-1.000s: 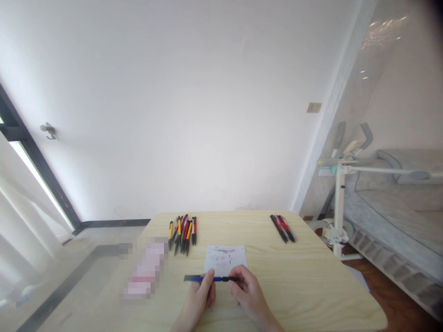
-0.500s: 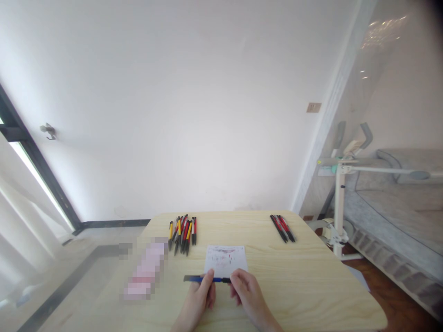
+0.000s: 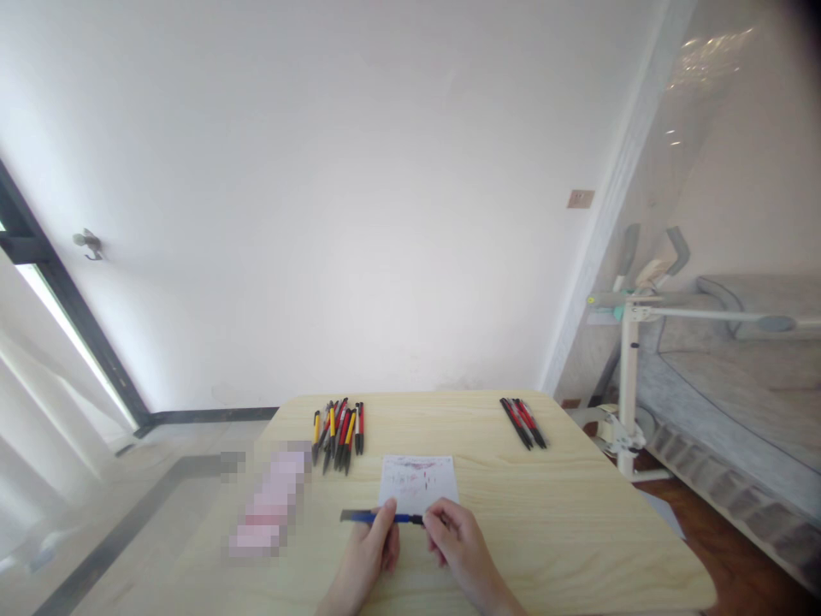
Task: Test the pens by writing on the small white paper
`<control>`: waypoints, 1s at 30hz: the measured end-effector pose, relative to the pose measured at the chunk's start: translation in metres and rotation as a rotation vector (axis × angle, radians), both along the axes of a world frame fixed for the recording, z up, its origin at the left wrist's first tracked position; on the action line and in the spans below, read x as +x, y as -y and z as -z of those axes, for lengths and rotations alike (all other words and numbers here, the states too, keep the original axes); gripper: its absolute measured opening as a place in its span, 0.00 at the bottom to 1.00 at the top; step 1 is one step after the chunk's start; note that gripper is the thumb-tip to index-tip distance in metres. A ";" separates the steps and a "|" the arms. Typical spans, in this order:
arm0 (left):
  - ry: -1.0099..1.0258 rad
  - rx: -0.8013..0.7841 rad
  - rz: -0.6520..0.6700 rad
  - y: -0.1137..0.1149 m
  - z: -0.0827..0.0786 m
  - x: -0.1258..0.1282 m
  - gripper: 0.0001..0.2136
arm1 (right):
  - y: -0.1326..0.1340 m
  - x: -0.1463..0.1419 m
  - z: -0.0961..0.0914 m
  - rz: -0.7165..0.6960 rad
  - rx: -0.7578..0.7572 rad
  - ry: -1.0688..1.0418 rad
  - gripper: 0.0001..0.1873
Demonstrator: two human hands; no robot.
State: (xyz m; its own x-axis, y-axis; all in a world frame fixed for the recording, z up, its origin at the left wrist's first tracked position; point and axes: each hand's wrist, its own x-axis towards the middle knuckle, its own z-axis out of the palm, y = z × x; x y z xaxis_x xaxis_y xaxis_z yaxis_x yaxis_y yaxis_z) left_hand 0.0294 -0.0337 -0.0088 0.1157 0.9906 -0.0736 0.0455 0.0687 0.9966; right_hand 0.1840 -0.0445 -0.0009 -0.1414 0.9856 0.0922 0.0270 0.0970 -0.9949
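Your left hand [image 3: 367, 552] pinches the slim blue-and-black plastic pen [image 3: 359, 517] mid-barrel, your right hand [image 3: 458, 547] nips its right tip; the pen runs left to right, over the pale wooden bench [image 3: 577, 513], just before a scribbled white paper slip [image 3: 418, 479].

Colours around the white paper [image 3: 418, 481]
The paper is marked with red and dark scribbles; nearer than it, a blue pen [image 3: 383, 517] is tipped black; beyond-left a yellow-red-black pen pile [image 3: 339, 425], beyond-right a red-black pen cluster [image 3: 523, 423]; the table [image 3: 577, 513] is pale wood-grain.
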 end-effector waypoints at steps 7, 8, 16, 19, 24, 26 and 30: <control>0.031 0.004 0.004 -0.001 0.003 0.000 0.27 | -0.002 0.000 0.004 -0.015 0.006 -0.046 0.12; 0.037 0.007 0.007 -0.001 0.003 0.000 0.27 | -0.002 0.000 0.006 -0.016 0.005 -0.054 0.11; 0.047 0.003 0.003 -0.001 0.004 0.001 0.27 | -0.003 0.001 0.009 -0.039 0.020 -0.085 0.07; 0.046 0.001 0.002 -0.002 0.005 0.001 0.27 | -0.002 0.001 0.009 -0.044 0.030 -0.106 0.06; 0.051 0.018 0.005 -0.002 0.007 0.000 0.27 | -0.002 0.001 0.010 -0.029 0.047 -0.117 0.05; 0.048 0.015 0.007 -0.002 0.006 0.000 0.27 | -0.002 0.001 0.010 -0.025 0.050 -0.119 0.05; 0.052 0.014 0.012 -0.002 0.006 0.000 0.27 | -0.003 0.001 0.011 -0.018 0.060 -0.123 0.04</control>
